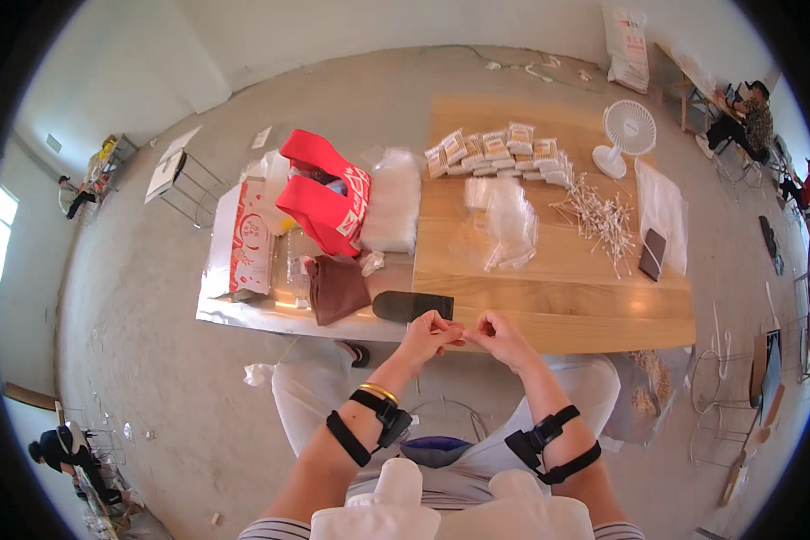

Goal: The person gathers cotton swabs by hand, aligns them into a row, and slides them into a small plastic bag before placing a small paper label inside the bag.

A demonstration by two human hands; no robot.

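Note:
At the near table edge my left hand (434, 334) and my right hand (502, 339) meet, with fingertips pinched close together. Whatever lies between them is too small to make out. Just beyond my left hand lies a flat black piece (411, 306) with one rounded end. A loose pile of thin white sticks (598, 220) is spread on the right of the wooden table (576, 310). Clear plastic bags (502, 220) lie mid-table, some with white contents. Behind them, small filled packets (495, 151) are stacked in rows.
A white fan (628, 130) stands at the back right, near a dark phone-like slab (652, 254) on clear plastic. To the left are a red bag (328, 193), a brown cloth (337, 288) and a red-and-white box (250, 236). Other people sit at distant tables.

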